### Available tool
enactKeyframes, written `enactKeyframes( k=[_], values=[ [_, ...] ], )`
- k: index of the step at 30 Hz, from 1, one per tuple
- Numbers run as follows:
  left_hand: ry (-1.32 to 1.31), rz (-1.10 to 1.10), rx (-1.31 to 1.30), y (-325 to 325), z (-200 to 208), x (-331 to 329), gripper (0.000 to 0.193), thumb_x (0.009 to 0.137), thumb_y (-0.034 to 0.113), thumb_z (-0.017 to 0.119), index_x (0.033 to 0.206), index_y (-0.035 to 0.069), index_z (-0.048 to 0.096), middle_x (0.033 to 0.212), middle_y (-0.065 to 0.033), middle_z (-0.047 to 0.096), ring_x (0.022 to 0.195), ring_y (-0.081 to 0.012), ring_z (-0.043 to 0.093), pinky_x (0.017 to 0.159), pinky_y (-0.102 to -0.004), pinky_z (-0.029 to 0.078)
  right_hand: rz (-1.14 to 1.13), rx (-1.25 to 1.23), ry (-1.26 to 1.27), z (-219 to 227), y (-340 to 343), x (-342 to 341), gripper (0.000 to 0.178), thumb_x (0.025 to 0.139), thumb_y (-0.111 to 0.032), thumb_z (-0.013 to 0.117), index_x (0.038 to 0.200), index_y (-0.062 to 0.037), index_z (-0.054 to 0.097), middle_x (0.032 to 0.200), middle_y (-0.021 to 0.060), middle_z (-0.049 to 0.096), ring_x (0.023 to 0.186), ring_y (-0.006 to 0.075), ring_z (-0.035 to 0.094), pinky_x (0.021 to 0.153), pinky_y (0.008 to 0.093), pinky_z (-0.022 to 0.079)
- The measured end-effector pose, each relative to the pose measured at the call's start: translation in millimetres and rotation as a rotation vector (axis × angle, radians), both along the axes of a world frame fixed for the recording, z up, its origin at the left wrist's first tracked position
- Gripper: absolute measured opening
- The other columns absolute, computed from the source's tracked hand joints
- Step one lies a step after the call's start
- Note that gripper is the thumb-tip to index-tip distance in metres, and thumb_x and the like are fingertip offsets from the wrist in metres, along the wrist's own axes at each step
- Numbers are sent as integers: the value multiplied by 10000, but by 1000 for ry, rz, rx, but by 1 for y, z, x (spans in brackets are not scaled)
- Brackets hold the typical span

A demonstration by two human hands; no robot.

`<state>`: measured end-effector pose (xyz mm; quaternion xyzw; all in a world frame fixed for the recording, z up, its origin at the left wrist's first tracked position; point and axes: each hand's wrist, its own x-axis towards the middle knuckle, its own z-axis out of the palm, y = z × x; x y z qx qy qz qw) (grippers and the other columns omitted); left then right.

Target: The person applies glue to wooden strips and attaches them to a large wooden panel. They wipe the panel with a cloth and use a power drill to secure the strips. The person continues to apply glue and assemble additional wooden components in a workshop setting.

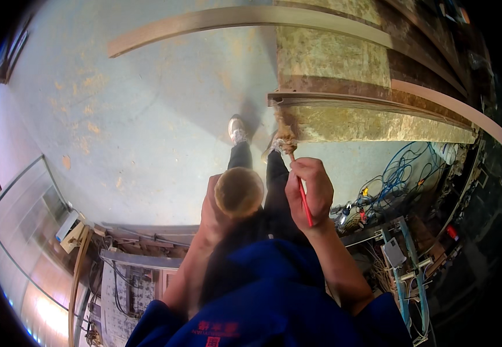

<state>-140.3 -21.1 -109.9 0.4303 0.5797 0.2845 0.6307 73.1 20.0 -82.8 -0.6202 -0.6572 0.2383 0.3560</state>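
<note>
Blue work shirt fills the lower edge, both bare forearms rising from it. Right hand has its fingers wrapped tight round a thin red-handled brush, handle running down past the wrist, bristle head tan and clumped, pressed against the near end of a long curved pale wood strip. That strip lies on the yellowish mottled desk, along its near edge, its end at the near left corner. Left hand is cupped under a small round tan bowl, fingers closed around its underside, bowl held just left of the brush hand and not touching it. Dark trousers and two pale shoes show below on grey-blue concrete floor. Second curved pale strip crosses the far edge of the desk and sticks out over the floor. Tangle of blue cables lies at right, below the desk's near edge. Cluttered shelving at lower left, blurred.
</note>
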Motion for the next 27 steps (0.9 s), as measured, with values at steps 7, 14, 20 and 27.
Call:
enactKeyframes(
  k=[7,14,20,27],
  values=[
    [-10,1,-31,7,3,-2,671,783,103,891,1307,-18,490,1190,-139,667,1028,-191,672,901,-329,551,23,-58,87,7,4,0,188,819,88,649,981,1,608,893,164,616,754,345,631,667,395,531],
    [-219,140,-111,5,5,-2,681,783,84,889,1325,4,485,1212,-114,639,1033,-193,663,899,-329,555,-1,-59,138,4,3,11,169,828,75,651,949,-26,590,826,128,565,716,313,572,681,385,503],
    [116,-20,-30,2,8,-5,536,830,-40,702,1338,35,549,1178,-54,645,1046,-164,622,886,-324,539,-126,-206,430,92,-8,51,98,923,9,632,1018,-17,631,941,99,607,813,236,608,729,346,500],
    [215,-85,334,49,78,103,653,712,121,923,1242,57,546,1124,-99,630,1012,-223,626,898,-359,514,-151,-83,647,224,-62,172,126,926,14,693,1051,-1,700,970,84,696,871,157,688,745,297,565]
  ],
)
